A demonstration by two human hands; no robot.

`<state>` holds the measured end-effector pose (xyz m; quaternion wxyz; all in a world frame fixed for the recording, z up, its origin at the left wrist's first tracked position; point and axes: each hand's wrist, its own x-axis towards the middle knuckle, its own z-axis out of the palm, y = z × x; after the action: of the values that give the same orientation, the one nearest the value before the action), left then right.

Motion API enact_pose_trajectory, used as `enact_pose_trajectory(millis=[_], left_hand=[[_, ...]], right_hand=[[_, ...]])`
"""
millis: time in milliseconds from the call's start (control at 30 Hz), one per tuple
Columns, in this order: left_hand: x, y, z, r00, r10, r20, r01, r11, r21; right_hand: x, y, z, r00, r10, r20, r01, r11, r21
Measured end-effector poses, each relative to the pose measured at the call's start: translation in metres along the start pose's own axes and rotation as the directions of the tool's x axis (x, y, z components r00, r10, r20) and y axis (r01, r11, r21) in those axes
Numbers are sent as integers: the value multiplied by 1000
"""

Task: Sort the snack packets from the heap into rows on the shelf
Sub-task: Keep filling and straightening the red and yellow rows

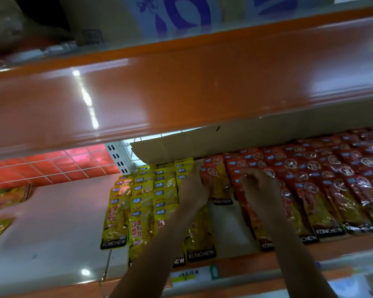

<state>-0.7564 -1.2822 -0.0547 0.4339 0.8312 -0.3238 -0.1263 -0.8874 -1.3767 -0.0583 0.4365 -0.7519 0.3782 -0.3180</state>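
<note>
The shelf (52,222) is seen from the front and above, under the glossy orange lip (181,89) of the tier above; the yellow rows (142,201) of snack packets are laid overlapping at its middle, and the red rows (332,179) are laid the same way across its right part, with KONCHEW printed at the near ends; a bare strip is left between the two colours. Two bare forearms are reached in from the lower edge; a single red packet (218,183) is held at the far end of that strip, just beside the yellow rows; its left edge is pinched by the left hand (194,190), whose fingers are curled round it. The right hand (261,190) is set over the nearest of the red rows with its fingers curled down; whether a packet is gripped under it cannot be told, since the hand is blurred. Loose yellow packets (7,198) are left lying well apart from the rows at the far left; a cardboard sheet (202,147) is stood along the back behind the rows; a price label (187,276) is fixed to the front edge below the yellow rows; a white and blue box (177,16) is kept on the tier above
</note>
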Motion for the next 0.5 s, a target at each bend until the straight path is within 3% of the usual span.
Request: enact_pose_trajectory(millis=[200, 500], left_hand=[[13, 4, 15, 996, 89, 10, -87, 939, 333], [20, 9, 27, 991, 106, 76, -131, 794, 594]], right_hand=[[2, 8, 0, 989, -127, 73, 141, 959, -247], [6, 11, -3, 982, -165, 89, 183, 952, -245]])
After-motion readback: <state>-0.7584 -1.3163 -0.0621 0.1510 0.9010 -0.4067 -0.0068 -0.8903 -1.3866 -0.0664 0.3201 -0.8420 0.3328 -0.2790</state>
